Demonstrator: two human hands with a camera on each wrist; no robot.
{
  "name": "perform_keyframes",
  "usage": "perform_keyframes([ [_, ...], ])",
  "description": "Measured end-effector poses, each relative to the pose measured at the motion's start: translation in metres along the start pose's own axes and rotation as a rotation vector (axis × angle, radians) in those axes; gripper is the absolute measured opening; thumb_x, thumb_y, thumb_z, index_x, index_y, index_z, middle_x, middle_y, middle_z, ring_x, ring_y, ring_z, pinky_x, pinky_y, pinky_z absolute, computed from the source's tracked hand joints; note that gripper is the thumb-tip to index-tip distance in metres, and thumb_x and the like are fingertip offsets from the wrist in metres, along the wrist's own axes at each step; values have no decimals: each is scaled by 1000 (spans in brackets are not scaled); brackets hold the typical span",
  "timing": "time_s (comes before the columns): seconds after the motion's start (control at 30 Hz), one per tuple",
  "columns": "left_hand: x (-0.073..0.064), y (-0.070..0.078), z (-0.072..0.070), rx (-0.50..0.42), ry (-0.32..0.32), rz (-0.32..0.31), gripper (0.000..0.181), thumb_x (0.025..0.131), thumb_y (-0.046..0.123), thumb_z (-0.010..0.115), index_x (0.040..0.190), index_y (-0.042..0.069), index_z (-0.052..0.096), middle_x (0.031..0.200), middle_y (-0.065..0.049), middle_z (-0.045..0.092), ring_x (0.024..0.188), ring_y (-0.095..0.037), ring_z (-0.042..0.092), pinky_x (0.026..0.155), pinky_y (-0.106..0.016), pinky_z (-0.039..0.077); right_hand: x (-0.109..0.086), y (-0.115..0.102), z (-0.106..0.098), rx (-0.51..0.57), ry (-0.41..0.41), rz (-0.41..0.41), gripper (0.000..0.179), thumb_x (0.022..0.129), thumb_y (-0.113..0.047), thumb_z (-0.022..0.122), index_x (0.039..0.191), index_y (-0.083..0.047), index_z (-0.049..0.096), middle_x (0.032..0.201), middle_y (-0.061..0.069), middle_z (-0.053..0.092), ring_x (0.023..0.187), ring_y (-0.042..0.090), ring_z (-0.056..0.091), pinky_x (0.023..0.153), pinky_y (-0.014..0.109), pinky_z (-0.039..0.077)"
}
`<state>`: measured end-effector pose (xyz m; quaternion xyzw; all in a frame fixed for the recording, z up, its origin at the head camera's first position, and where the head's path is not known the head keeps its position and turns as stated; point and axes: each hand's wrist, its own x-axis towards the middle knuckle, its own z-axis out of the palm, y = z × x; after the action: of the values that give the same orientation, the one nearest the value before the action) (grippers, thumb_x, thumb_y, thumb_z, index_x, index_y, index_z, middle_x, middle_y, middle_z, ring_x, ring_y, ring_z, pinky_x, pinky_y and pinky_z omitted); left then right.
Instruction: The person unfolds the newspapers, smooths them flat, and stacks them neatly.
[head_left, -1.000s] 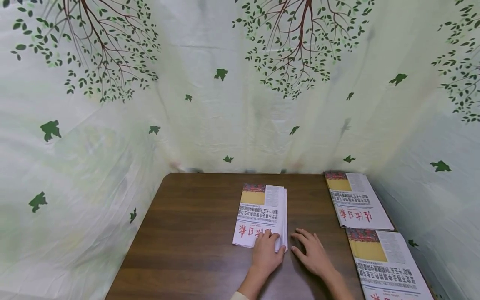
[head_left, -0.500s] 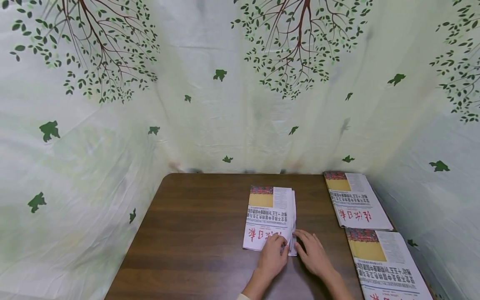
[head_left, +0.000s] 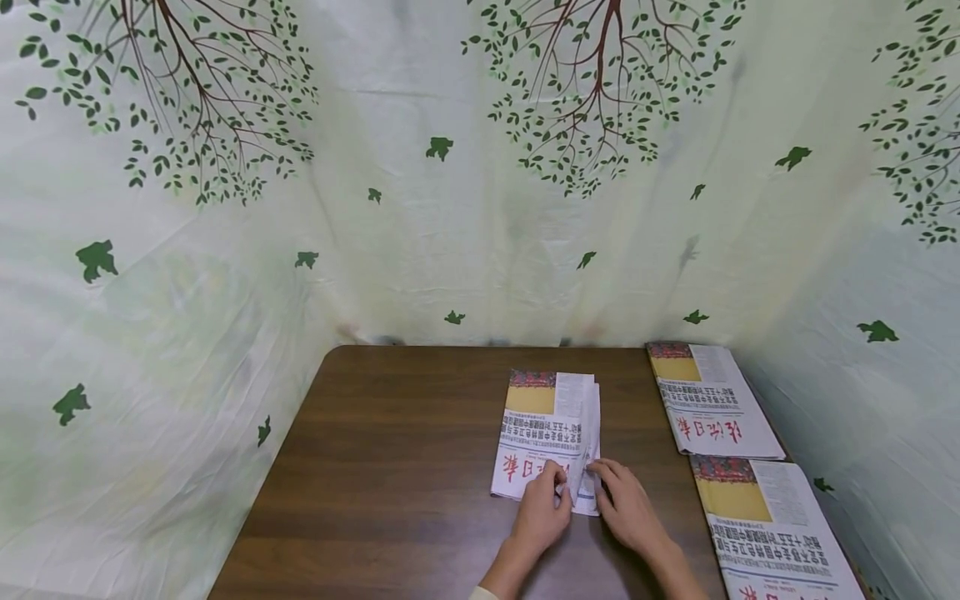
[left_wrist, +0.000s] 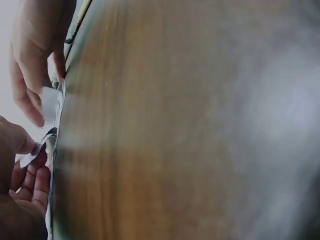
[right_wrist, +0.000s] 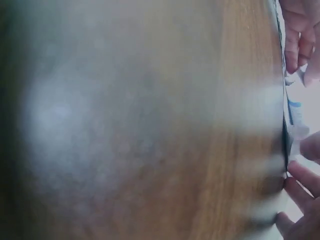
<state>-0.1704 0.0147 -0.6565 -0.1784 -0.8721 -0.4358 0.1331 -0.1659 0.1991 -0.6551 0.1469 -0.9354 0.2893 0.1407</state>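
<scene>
A folded newspaper [head_left: 534,437] with a red title lies upside down to the wearer on the table, its layers slightly fanned at the right. At its near edge my left hand [head_left: 542,508] pinches the top layer between thumb and fingers. The left wrist view shows that lifted paper edge [left_wrist: 31,156] bent between them. My right hand [head_left: 628,504] lies at the newspaper's right edge, its loosely bent fingers touching the lower layers. In the right wrist view, the right hand's fingers [right_wrist: 304,182] rest spread along the paper's edge.
Two more folded newspapers lie at the table's right side, a far one [head_left: 716,404] and a near one [head_left: 776,529]. The brown wooden table [head_left: 375,467] meets a leaf-printed curtain [head_left: 480,233] at the back and sides.
The newspaper has slid to the right under my left hand and met my right hand. My left fingers now pinch up its top layer, and its layers have spread at the right.
</scene>
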Motion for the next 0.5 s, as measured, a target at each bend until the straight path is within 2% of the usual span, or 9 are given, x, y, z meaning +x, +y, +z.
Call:
perform_keyframes([
  [0.1,-1,-4,2,-34,15,31,26,85,-3,67,109,9,64,93,-2,71,83,-7,65,74,-21,53,-1,1,1,34,-2,22,29,95,-5,67,124,-1,68,131,19,66,122,39,61,103,56,48],
  [0.2,-1,-6,3,0,16,91,33,86,-4,63,112,13,72,99,-1,74,88,-11,68,80,-24,54,-1,1,0,70,-19,59,34,98,-6,64,131,2,62,133,22,64,125,40,59,105,57,47],
  [0.27,0,-6,4,9,12,104,33,87,-4,60,110,14,75,100,-1,74,90,-12,69,81,-24,54,-1,1,-1,94,-32,91,38,100,-3,61,137,3,58,134,22,63,127,40,59,106,57,46],
  [0.4,0,-5,5,-35,9,40,35,85,-5,59,110,12,77,97,-3,73,86,-11,66,77,-23,53,0,1,-4,116,-43,125,42,98,0,61,139,4,54,134,22,63,128,39,58,106,57,46],
  [0.5,0,-6,5,-77,5,-16,31,86,-2,61,109,11,76,100,-2,74,88,-10,66,76,-21,52,0,1,-4,98,-29,98,40,96,0,66,135,3,58,132,20,64,126,38,60,105,56,48],
])
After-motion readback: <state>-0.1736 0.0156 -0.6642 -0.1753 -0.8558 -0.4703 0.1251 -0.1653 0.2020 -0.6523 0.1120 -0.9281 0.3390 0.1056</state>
